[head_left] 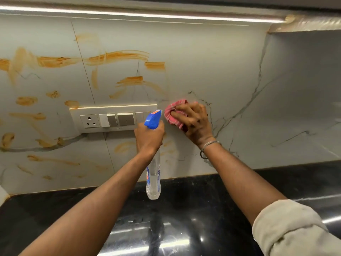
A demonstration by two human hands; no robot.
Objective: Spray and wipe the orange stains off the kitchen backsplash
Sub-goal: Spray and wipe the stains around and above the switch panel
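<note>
A pale, marble-veined backsplash (203, 61) is shown under a lit strip light (129, 13), with a glossy black countertop (203, 200) below. Orange stains (118, 56) are smeared over its left and middle parts, and more are seen low down, under the switch panel (110, 119). No orange is seen on the stretch to the right.

The spray bottle (154, 182) is gripped at the neck by the left hand (149, 137), fingers curled round it below the blue trigger head. Its clear body hangs over the counter. It is held up just in front of the panel's right end, presumably so that a fresh burst can be given without anything being put down.

And there is the pink cloth (173, 111): it is bunched and pressed to the wall by the right hand (195, 122), fingers curled over it, just beside the panel's right edge. A wiping stroke is judged to be in hand.

Room is tight on the left, where the cloth is hemmed by the panel's raised edge and the bottle hand close beside it. Sockets sit there, so spray is best kept off them. Open wall is offered above and to the right. Most stains lie leftward, beyond the panel, so much is judged left to do.
</note>
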